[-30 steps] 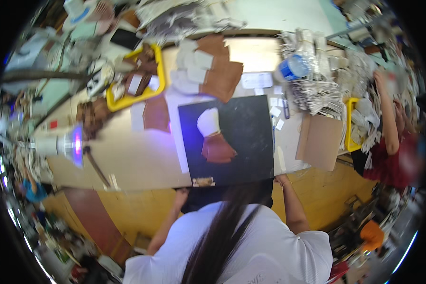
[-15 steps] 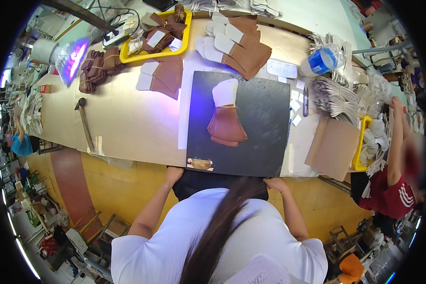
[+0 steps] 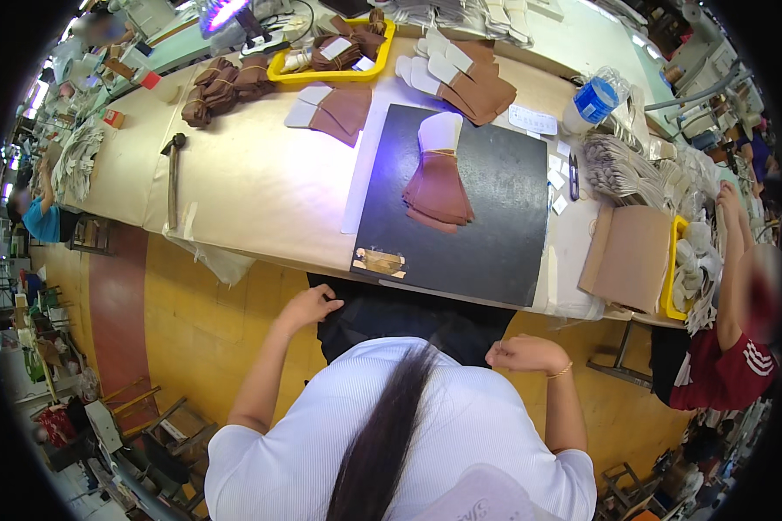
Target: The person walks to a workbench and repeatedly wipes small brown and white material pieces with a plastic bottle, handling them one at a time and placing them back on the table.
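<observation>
A banded bundle (image 3: 440, 189) of brown and white pieces lies on the black mat (image 3: 500, 221), its white end toward the mat's far edge and its fanned brown end toward the near edge. The left hand (image 3: 315, 306) is off the mat's near-left corner, fingers loosely bent and grasping nothing; the right hand (image 3: 528, 354) is off its near-right corner, fingers curled, and I cannot tell whether anything is inside them. On the counter (image 3: 261, 204), a hammer (image 3: 173, 184) lies well left of the mat. Past the mat's far edge sits a spread stack (image 3: 478, 91) of brown and white pieces; past its far-left corner, a yellow tray (image 3: 334, 76). Paper slips (image 3: 559, 205) lie just right of the mat, with folded cardboard (image 3: 632, 260) farther right.
</observation>
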Available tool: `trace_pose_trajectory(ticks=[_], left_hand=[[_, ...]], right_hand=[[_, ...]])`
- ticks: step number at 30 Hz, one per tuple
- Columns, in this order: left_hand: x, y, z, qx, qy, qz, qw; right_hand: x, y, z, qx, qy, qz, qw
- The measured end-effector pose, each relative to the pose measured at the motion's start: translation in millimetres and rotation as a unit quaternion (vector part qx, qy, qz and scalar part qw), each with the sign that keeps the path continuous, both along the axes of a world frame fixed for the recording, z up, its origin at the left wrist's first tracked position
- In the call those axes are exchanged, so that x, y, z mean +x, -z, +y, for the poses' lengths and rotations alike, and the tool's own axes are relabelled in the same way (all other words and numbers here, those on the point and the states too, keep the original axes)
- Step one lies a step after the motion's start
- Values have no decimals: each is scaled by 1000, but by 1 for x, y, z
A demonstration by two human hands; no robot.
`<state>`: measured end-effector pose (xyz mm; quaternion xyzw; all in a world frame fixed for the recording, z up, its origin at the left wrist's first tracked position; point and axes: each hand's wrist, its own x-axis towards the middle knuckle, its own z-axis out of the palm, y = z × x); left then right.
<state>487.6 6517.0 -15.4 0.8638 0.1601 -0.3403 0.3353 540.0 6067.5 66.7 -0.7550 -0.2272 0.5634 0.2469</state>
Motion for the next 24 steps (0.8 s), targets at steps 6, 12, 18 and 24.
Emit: trace_pose_trajectory(ticks=[6,12,18,24], left_hand=[[55,-135,-3,-116,24,73,990],[100,-107,-31,-352,-72,-126,925],[166,-81,-66,-367,-171,-185,896],[192,-81,-86,-408,-163,-181,880]], right_hand=[[68,-53,54,276,237,-180,914],[160,-4,153,91,346,-464,810],[183,3,174,67,316,-440,838],[167,0,186,271,446,-245,817]])
